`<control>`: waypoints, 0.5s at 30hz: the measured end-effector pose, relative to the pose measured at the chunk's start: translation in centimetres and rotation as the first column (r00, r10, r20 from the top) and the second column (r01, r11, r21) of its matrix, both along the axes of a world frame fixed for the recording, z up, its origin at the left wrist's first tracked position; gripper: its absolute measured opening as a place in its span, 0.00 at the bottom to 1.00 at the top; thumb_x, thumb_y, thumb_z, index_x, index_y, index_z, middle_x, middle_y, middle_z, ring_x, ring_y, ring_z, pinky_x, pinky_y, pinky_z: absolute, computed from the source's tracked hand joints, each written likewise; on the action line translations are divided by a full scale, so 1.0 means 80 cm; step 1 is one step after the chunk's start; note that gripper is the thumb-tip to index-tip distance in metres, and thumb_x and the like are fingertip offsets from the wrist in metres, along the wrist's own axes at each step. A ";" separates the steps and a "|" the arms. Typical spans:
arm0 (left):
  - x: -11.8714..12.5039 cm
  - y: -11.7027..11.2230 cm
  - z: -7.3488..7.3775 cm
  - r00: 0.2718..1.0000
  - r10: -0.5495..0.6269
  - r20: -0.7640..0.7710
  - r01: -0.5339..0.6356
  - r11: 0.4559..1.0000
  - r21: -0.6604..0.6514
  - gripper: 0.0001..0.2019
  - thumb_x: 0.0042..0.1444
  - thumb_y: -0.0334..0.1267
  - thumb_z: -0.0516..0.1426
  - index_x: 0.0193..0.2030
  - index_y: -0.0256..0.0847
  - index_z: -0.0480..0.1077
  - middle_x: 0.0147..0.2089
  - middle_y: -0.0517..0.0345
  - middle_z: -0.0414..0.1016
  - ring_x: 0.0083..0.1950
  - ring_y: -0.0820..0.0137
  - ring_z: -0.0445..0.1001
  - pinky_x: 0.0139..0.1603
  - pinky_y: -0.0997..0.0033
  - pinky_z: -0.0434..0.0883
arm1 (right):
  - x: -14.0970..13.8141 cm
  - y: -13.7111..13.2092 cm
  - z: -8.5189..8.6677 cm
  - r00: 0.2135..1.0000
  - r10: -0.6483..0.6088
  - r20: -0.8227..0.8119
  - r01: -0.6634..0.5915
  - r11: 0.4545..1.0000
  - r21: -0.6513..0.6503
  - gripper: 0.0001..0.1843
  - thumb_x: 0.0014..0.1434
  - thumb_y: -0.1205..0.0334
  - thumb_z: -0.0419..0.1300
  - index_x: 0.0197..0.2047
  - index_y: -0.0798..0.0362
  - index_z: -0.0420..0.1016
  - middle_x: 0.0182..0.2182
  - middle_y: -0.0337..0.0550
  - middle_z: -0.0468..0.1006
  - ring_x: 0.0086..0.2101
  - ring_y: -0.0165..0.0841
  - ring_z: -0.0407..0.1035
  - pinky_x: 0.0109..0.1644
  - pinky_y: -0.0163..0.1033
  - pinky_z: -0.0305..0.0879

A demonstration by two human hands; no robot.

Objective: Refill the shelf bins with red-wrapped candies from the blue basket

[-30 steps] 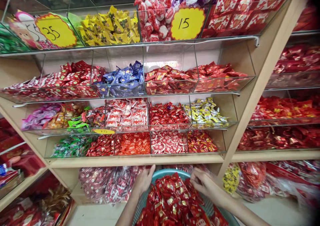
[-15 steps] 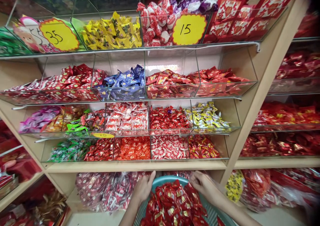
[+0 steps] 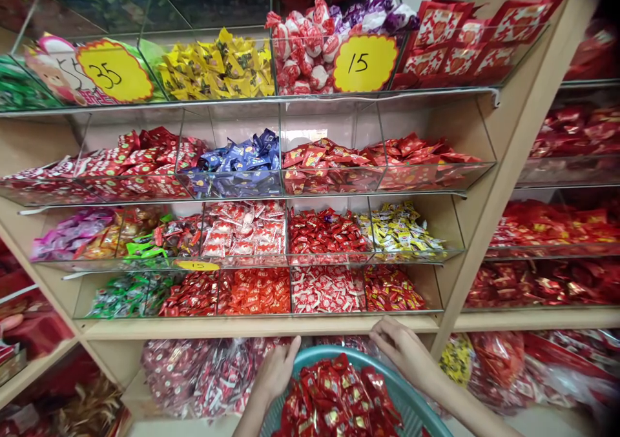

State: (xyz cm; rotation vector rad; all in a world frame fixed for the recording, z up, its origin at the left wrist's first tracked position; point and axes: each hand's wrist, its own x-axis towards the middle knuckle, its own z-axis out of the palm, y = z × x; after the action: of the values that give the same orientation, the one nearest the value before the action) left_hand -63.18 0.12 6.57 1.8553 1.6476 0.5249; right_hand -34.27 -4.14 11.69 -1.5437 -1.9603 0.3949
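A teal plastic basket heaped with red-wrapped candies sits low in the middle of the view. My left hand grips the basket's far left rim. My right hand curls over the far right rim, just under the lowest wooden shelf board. Above are clear acrylic bins of wrapped sweets: red ones, blue ones, yellow ones.
Yellow price signs read 35 and 15. Clear bags of red candy lie under the bottom shelf. A slanted wooden upright divides this rack from more red sweets at right.
My right hand has risen toward the bottom shelf board with the basket's right side. The shelves sit slightly lower in view. My left hand stays on the rim.
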 end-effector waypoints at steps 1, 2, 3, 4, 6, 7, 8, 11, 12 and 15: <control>0.000 0.000 0.000 1.000 -0.005 0.003 0.005 1.000 0.004 0.34 0.60 0.63 0.35 0.21 0.40 0.65 0.22 0.56 0.69 0.28 0.66 0.71 0.34 0.71 0.61 | 0.000 -0.003 0.001 1.000 0.003 -0.002 -0.003 1.000 0.009 0.17 0.65 0.52 0.46 0.30 0.51 0.66 0.29 0.41 0.70 0.32 0.34 0.65 0.37 0.38 0.59; -0.001 0.000 0.000 1.000 -0.009 0.007 0.009 1.000 0.008 0.34 0.60 0.63 0.35 0.21 0.40 0.65 0.22 0.56 0.69 0.28 0.66 0.71 0.35 0.71 0.62 | -0.001 -0.006 0.002 1.000 0.008 -0.006 -0.007 1.000 0.014 0.18 0.65 0.52 0.45 0.30 0.51 0.67 0.30 0.41 0.70 0.32 0.34 0.65 0.37 0.38 0.59; -0.001 -0.001 0.000 1.000 -0.010 0.009 0.010 1.000 0.011 0.34 0.60 0.63 0.35 0.22 0.40 0.65 0.22 0.56 0.69 0.29 0.66 0.72 0.35 0.71 0.62 | -0.001 -0.010 0.001 1.000 0.013 -0.009 -0.013 1.000 0.016 0.19 0.65 0.51 0.45 0.30 0.51 0.67 0.30 0.42 0.70 0.32 0.34 0.65 0.37 0.38 0.59; -0.001 -0.001 -0.001 1.000 -0.008 0.010 0.008 1.000 0.012 0.34 0.60 0.63 0.35 0.22 0.40 0.66 0.23 0.56 0.70 0.29 0.66 0.72 0.36 0.71 0.62 | -0.001 -0.015 0.000 1.000 0.016 -0.011 -0.016 1.000 0.017 0.19 0.65 0.51 0.44 0.30 0.51 0.68 0.30 0.42 0.70 0.32 0.34 0.66 0.38 0.38 0.60; -0.002 -0.001 -0.001 1.000 -0.006 0.000 0.006 1.000 0.009 0.34 0.59 0.64 0.35 0.23 0.40 0.67 0.24 0.55 0.71 0.30 0.65 0.73 0.35 0.72 0.62 | 0.001 -0.023 -0.002 1.000 0.016 -0.018 -0.016 1.000 0.017 0.19 0.65 0.50 0.44 0.31 0.51 0.69 0.31 0.42 0.70 0.33 0.34 0.66 0.39 0.38 0.60; -0.002 -0.001 0.000 1.000 -0.004 -0.011 0.004 1.000 0.005 0.34 0.59 0.64 0.35 0.24 0.40 0.67 0.24 0.54 0.72 0.30 0.65 0.73 0.35 0.72 0.62 | 0.003 -0.027 -0.003 1.000 0.012 -0.023 -0.011 1.000 0.018 0.19 0.65 0.50 0.44 0.32 0.51 0.70 0.31 0.42 0.70 0.33 0.34 0.67 0.39 0.38 0.61; -0.002 -0.001 0.000 1.000 -0.002 -0.022 0.002 1.000 0.001 0.34 0.59 0.64 0.35 0.24 0.40 0.68 0.25 0.54 0.72 0.31 0.65 0.73 0.34 0.72 0.62 | 0.005 -0.030 -0.004 1.000 0.006 -0.031 -0.006 1.000 0.022 0.20 0.65 0.50 0.45 0.32 0.51 0.70 0.31 0.43 0.71 0.33 0.34 0.67 0.39 0.38 0.61; -0.002 0.000 0.001 0.999 -0.001 -0.049 0.001 1.000 -0.008 0.35 0.58 0.65 0.35 0.24 0.41 0.68 0.26 0.53 0.73 0.32 0.64 0.73 0.33 0.72 0.62 | 0.014 -0.038 -0.010 0.998 -0.018 -0.062 0.021 0.998 0.051 0.20 0.65 0.50 0.45 0.32 0.51 0.72 0.31 0.43 0.72 0.32 0.34 0.68 0.37 0.37 0.63; -0.001 0.000 0.001 0.999 -0.005 -0.051 0.005 1.000 -0.010 0.34 0.59 0.65 0.34 0.24 0.41 0.67 0.26 0.53 0.72 0.32 0.64 0.72 0.33 0.72 0.61 | 0.018 -0.040 -0.013 0.997 -0.034 -0.073 0.039 0.997 0.063 0.20 0.65 0.50 0.46 0.32 0.51 0.72 0.29 0.43 0.72 0.31 0.34 0.68 0.36 0.37 0.64; -0.001 0.001 0.000 0.999 -0.027 -0.040 0.027 1.000 -0.008 0.34 0.59 0.64 0.34 0.23 0.41 0.66 0.23 0.55 0.70 0.30 0.65 0.71 0.33 0.72 0.61 | 0.036 -0.053 -0.028 0.987 -0.115 -0.114 0.128 0.986 0.111 0.21 0.63 0.48 0.47 0.29 0.51 0.72 0.26 0.42 0.72 0.29 0.34 0.69 0.33 0.36 0.65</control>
State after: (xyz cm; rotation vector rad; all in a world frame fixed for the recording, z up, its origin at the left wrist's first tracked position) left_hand -63.28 0.21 6.57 1.8909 1.6460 0.4724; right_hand -31.42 -8.35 9.48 -1.5250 -1.7652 0.2990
